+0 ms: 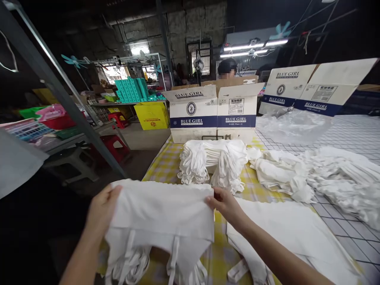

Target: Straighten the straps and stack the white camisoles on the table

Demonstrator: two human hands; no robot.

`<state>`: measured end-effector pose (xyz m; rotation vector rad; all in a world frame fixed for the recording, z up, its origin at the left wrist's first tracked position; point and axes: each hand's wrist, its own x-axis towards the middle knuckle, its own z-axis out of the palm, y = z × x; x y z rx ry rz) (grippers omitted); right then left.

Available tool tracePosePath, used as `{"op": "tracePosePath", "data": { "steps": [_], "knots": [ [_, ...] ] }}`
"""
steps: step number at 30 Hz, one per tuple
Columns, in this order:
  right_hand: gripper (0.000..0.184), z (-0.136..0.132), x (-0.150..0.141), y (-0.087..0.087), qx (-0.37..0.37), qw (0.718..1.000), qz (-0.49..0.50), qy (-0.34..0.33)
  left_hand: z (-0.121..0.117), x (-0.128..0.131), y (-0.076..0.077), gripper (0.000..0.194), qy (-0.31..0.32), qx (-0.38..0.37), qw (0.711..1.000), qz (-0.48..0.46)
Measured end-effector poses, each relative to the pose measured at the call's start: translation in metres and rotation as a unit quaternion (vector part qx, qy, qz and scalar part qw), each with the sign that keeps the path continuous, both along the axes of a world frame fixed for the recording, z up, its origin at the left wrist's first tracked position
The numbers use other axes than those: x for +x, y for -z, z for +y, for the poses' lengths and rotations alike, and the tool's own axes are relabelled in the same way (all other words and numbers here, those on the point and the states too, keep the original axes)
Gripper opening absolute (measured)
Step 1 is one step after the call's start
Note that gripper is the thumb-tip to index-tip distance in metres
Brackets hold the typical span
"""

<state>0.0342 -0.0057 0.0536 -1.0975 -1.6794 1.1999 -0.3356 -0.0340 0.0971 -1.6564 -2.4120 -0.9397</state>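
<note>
While the left hand point(102, 206) grips one edge of a white garment point(163, 209) and the right hand point(222, 201) pinches its opposite upper corner, the fabric hangs between them on the near side of the stack point(212, 154). With the right hand's hold apparently limited to that corner, an uneven pull could slip it free and leave the panel creased or askew. Straps point(175, 247) dangle below; looped bands point(138, 263) bunch beneath, and whether they belong to this garment or another cannot be told. Either way, they could snag or tangle if dragged across the counter point(162, 162). Another white piece point(276, 221) lies to the near right of the stack, under the right forearm, where a low sweep might ruffle it. Because the stack's own loops spill down its front, a bump there could catch them. Farther right of the stack, a loose heap point(341, 174) might get mixed in.
</note>
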Motion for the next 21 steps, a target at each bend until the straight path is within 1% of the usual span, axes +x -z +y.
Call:
{"op": "tracePosePath", "data": {
  "steps": [2,4,6,8,10,13,16,18,19,21],
  "knots": [
    [0.018,0.027,-0.012,0.027,0.006,0.992,-0.098,0.083,0.042,0.000,0.021,0.035,0.024,-0.054,0.998,0.016],
    [0.018,0.044,-0.020,0.048,0.011,0.983,-0.139,0.118,0.069,0.004,0.039,0.033,0.027,-0.104,0.993,0.041],
    [0.021,0.052,-0.023,0.060,0.018,0.978,-0.157,0.135,0.082,0.007,0.053,0.035,0.013,-0.145,0.987,0.064],
    [0.021,0.055,-0.024,0.066,0.026,0.973,-0.175,0.150,0.084,0.009,0.062,0.041,-0.010,-0.176,0.981,0.082],
    [0.020,0.057,-0.025,0.067,0.036,0.967,-0.193,0.160,0.082,0.009,0.066,0.047,-0.031,-0.200,0.974,0.097],
    [0.016,0.059,-0.027,0.064,0.051,0.959,-0.219,0.175,0.079,0.011,0.066,0.051,-0.041,-0.225,0.966,0.119],
    [0.010,0.059,-0.030,0.056,0.057,0.948,-0.248,0.190,0.076,0.017,0.063,0.050,-0.035,-0.239,0.960,0.139],
    [0.006,0.054,-0.030,0.048,0.060,0.942,-0.265,0.197,0.074,0.022,0.058,0.048,-0.026,-0.247,0.958,0.146],
    [0.007,0.050,-0.028,0.044,0.063,0.940,-0.272,0.199,0.072,0.025,0.055,0.047,-0.022,-0.246,0.957,0.150],
    [0.019,0.037,-0.020,0.037,0.079,0.936,-0.281,0.198,0.067,0.033,0.047,0.047,-0.022,-0.224,0.961,0.162]
  ]
}}
